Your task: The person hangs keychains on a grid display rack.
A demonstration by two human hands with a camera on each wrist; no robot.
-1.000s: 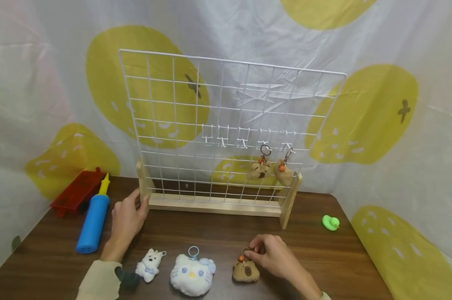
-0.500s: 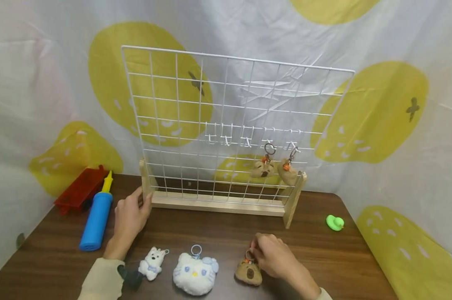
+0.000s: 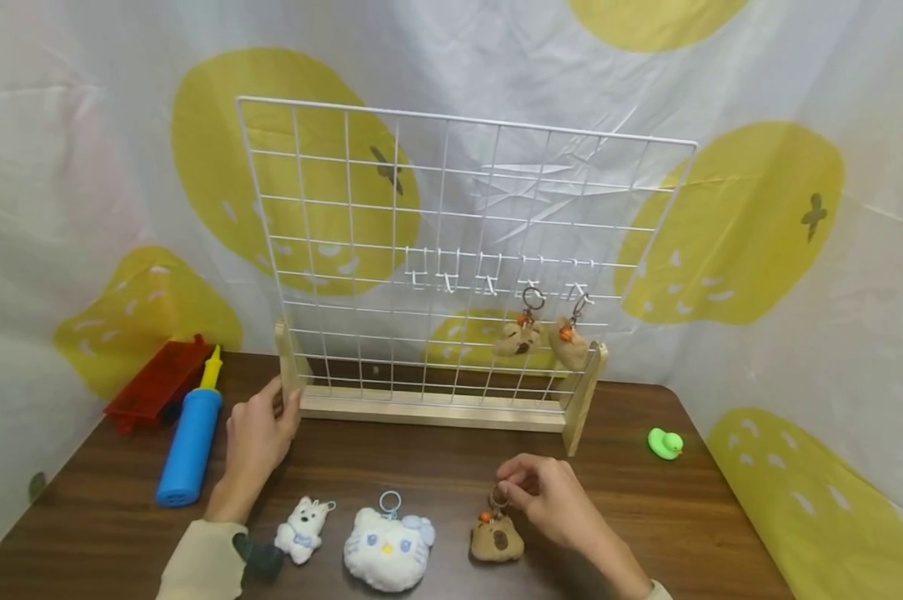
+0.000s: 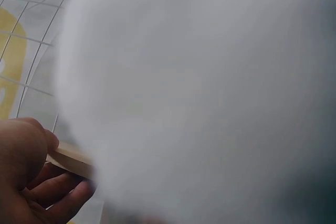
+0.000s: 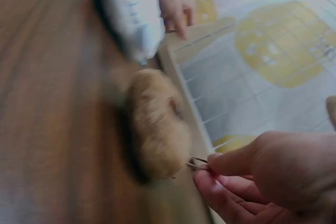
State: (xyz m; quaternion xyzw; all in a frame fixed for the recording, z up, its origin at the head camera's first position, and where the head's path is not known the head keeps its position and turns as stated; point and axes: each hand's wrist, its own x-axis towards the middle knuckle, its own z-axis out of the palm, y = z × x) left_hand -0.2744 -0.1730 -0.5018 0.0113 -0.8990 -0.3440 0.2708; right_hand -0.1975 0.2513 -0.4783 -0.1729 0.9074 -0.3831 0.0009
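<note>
My right hand (image 3: 559, 504) pinches the metal ring of a brown capybara plush keychain (image 3: 494, 543) with an orange ball, low over the table at front right. In the right wrist view thumb and fingertips meet on the ring, and the plush (image 5: 157, 124) is blurred. My left hand (image 3: 259, 429) grips the left wooden upright (image 3: 289, 358) of a white wire grid rack (image 3: 443, 208); the left wrist view has the thumb above the wood (image 4: 71, 160) and fingers below. Two similar brown keychains, one middle-right (image 3: 519, 337) and one far-right (image 3: 569, 343), hang on the rack's hooks.
Several white hooks (image 3: 447, 279) sit on the grid. On the table lie a white cat-face plush (image 3: 387, 554), a small white dog plush (image 3: 301, 532), a blue pump (image 3: 188, 446), a red toy cart (image 3: 158, 383) and a green duck (image 3: 664, 444). A pale blur fills the left wrist view.
The right hand has stayed on the keychain's ring, and the plush has tilted and shifted slightly. The left hand keeps its place on the upright. The head view sways a little.
</note>
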